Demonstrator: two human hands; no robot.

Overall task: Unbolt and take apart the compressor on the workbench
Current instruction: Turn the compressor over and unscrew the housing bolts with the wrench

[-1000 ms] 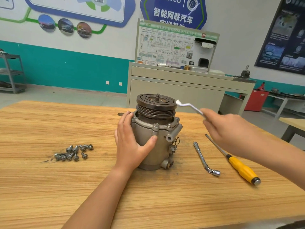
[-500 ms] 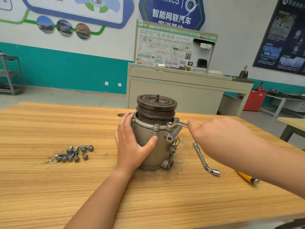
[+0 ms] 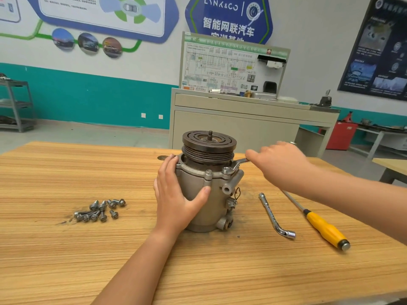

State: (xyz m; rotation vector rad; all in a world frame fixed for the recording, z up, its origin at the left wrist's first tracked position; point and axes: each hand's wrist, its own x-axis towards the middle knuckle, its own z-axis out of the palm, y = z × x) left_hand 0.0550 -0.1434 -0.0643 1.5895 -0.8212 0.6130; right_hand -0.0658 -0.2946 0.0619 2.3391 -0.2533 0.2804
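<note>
I'm watching a person working near the middle of the pale wood-grain counter point(image 3: 66, 260), where the grey cast-metal compressor point(image 3: 211, 201) with its dark grooved pulley is standing upright, a little toward the far edge. The left hand point(image 3: 176, 199) is cupping the compressor's left side, fingers curling round the body and the thumb pressing on the front, bracing it. The right hand point(image 3: 279, 161) is closing round the handle of a slim silver offset ring wrench point(image 3: 239, 162), whose ring is sitting over a flange bolt point(image 3: 228, 170) on the near right of the rim. The wrench's long axis is running from that bolt out to the right and slightly toward the far edge, so the bolt is lying to the left of the right hand, and the swing, I'd judge, is going to pivot there. On the near flange I'm counting two bolt heads, one under the ring and one bare. Toward the left edge roughly ten loose grey bolts point(image 3: 101, 210) are lying in a pile, though overlaps make the count unsure. Right of the compressor, one chrome L-shaped socket wrench point(image 3: 275, 214) and one yellow-handled screwdriver point(image 3: 323, 225) are lying side by side, apart.
</note>
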